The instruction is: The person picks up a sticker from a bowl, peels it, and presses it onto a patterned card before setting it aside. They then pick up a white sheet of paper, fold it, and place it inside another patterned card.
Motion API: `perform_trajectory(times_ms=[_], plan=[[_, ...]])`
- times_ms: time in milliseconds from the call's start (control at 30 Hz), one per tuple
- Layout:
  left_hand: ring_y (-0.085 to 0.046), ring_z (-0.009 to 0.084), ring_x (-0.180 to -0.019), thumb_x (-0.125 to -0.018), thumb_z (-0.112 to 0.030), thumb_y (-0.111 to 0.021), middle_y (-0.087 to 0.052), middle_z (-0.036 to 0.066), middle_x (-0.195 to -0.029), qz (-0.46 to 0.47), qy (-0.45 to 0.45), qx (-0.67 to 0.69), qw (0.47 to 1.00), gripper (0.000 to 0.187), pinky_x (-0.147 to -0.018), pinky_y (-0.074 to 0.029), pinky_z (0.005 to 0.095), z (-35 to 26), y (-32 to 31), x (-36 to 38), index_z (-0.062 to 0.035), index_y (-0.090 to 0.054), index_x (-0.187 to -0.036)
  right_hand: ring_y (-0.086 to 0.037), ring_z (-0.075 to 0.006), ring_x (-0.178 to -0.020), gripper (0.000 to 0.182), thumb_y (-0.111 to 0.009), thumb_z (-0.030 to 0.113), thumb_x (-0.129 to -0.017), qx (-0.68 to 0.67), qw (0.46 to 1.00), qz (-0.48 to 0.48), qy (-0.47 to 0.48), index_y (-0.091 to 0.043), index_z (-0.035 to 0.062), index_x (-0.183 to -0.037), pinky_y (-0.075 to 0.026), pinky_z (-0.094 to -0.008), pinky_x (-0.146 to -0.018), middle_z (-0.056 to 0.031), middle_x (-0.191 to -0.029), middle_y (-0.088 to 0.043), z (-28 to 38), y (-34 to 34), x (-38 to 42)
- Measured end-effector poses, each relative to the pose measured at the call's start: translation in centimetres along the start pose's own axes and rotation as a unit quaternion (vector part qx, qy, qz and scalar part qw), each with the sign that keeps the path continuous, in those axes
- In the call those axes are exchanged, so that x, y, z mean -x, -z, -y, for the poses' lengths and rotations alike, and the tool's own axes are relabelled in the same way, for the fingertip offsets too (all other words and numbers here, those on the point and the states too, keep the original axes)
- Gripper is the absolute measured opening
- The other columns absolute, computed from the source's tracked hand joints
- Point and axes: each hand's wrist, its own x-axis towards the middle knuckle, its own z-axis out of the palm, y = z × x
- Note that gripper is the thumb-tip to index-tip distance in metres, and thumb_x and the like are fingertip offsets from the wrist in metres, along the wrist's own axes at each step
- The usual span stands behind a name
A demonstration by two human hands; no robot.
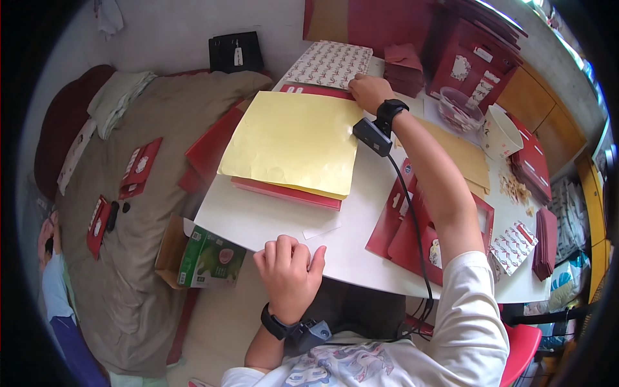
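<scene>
My right hand (371, 93) reaches to the far side of the white table (290, 232). Its fingers curl down at the near right corner of the flamingo-patterned sheets (332, 63), beside a red card piece (316, 90); what the fingertips grip is hidden. Just below lies a large yellow sheet (293, 142) on top of a red stack (284, 193). My left hand (290, 274) rests at the table's near edge, fingers curled in and thumb apart, with nothing visible in it. A small white paper slip (321, 230) lies just beyond it.
Red cut card pieces (412, 226) and brown card (461, 155) lie on the right. Beyond are a clear plastic tub (461, 109), a paper bucket (501, 132) and red stacks (405, 71). A bed (129, 226) and green box (209, 258) stand left. A black cable (416, 219) crosses the table.
</scene>
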Motion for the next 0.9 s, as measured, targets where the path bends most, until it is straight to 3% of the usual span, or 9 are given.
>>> perform_trajectory(times_ms=[67, 133, 200, 367, 500, 667, 900], plan=[[-0.040, 0.0215, -0.067, -0.062, -0.017, -0.066, -0.042, 0.004, -0.069, -0.016, -0.002, 0.007, 1.000, 0.026, -0.061, -0.027, 0.0330, 0.2, -0.2, 0.0, -0.0082, -0.043, -0.055, -0.055, -0.0268, -0.072, 0.018, -0.046, 0.020, -0.078, 0.009, 1.000, -0.015, 0.011, -0.057, 0.0057, -0.075, -0.045, -0.0368, -0.061, -0.0083, -0.079, -0.055, -0.1, -0.1, 0.0], [-0.041, 0.0217, -0.069, -0.062, -0.017, -0.066, -0.043, 0.005, -0.070, -0.010, 0.004, 0.019, 1.000, 0.024, -0.062, -0.028, 0.0331, 0.2, 0.0, 0.1, -0.0078, -0.044, -0.058, -0.057, -0.0266, -0.078, 0.013, -0.048, 0.010, -0.071, 0.017, 1.000, 0.016, 0.000, -0.059, 0.0065, -0.078, -0.046, -0.0359, -0.065, -0.0098, -0.083, -0.057, 0.2, 0.5, 0.0], [-0.042, 0.0220, -0.070, -0.062, -0.016, -0.066, -0.043, 0.006, -0.071, -0.005, 0.009, 0.030, 0.999, 0.022, -0.063, -0.029, 0.0332, 0.2, 0.1, 0.2, -0.0075, -0.045, -0.061, -0.057, -0.0264, -0.077, 0.013, -0.048, 0.009, -0.071, 0.027, 0.999, -0.003, 0.021, -0.058, 0.0063, -0.077, -0.046, -0.0357, -0.065, -0.0099, -0.082, -0.057, 0.3, 0.6, 0.0], [-0.045, 0.0238, -0.072, -0.065, -0.013, -0.061, -0.048, 0.008, -0.079, -0.059, -0.080, 0.138, 0.985, 0.020, -0.066, -0.034, 0.0345, 0.7, -0.2, 1.8, -0.0068, -0.050, -0.081, -0.056, -0.0242, -0.078, 0.013, -0.048, 0.009, -0.071, 0.050, 0.998, -0.012, 0.043, -0.057, 0.0066, -0.080, -0.046, -0.0339, -0.065, -0.0089, -0.081, -0.057, 0.5, 1.2, -0.1], [-0.049, 0.0193, -0.073, -0.066, -0.013, -0.061, -0.052, 0.004, -0.080, -0.083, -0.136, 0.163, 0.974, 0.017, -0.067, -0.037, 0.0337, 1.5, -0.3, 3.6, -0.0075, -0.054, -0.080, -0.056, -0.0215, -0.080, 0.015, -0.049, 0.009, -0.071, 0.077, 0.994, -0.035, 0.068, -0.054, 0.0070, -0.085, -0.045, -0.0318, -0.066, -0.0070, -0.084, -0.055, 0.7, 1.5, 0.0], [-0.046, 0.0230, -0.069, -0.067, -0.006, -0.054, -0.050, 0.007, -0.080, -0.093, -0.146, 0.194, 0.966, 0.016, -0.063, -0.037, 0.0348, 2.1, -0.8, 4.6, -0.0063, -0.051, -0.083, -0.055, -0.0216, -0.081, 0.018, -0.050, 0.008, -0.070, 0.081, 0.991, -0.054, 0.088, -0.053, 0.0066, -0.087, -0.045, -0.0323, -0.067, -0.0069, -0.086, -0.054, 0.6, 1.6, 0.1], [-0.050, 0.0198, -0.069, -0.063, -0.003, -0.057, -0.052, 0.005, -0.080, -0.112, -0.132, 0.223, 0.959, 0.016, -0.062, -0.039, 0.0324, 2.1, -0.8, 5.1, -0.0052, -0.055, -0.079, -0.055, -0.0225, -0.080, 0.015, -0.051, 0.007, -0.068, 0.019, 0.999, -0.025, 0.024, -0.052, 0.0077, -0.084, -0.045, -0.0352, -0.062, -0.0064, -0.084, -0.053, 0.2, 1.2, 0.3]])
